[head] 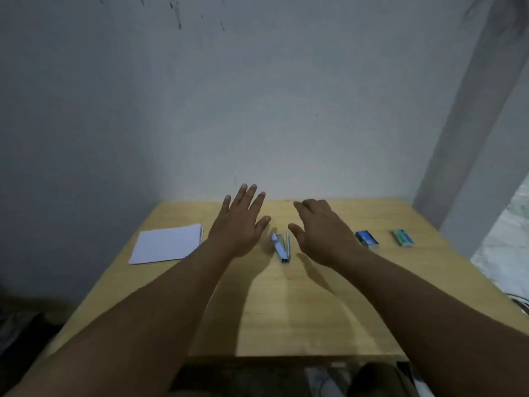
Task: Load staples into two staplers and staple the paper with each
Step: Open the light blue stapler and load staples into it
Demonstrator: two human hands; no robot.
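Centrally placed: stapler (281, 247), lying hinged open for loading. Flanked by left hand (239, 224), fingers spread wide, and right hand (320, 229), fingers loosely curled, holding nothing.

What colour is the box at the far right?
Green box, seen in the head view.

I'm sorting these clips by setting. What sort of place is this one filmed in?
Probably a plain indoor room with a makeshift desk: a bare wooden table pushed against a pale, marked wall, with only paper, an open stapler and two small boxes on it.
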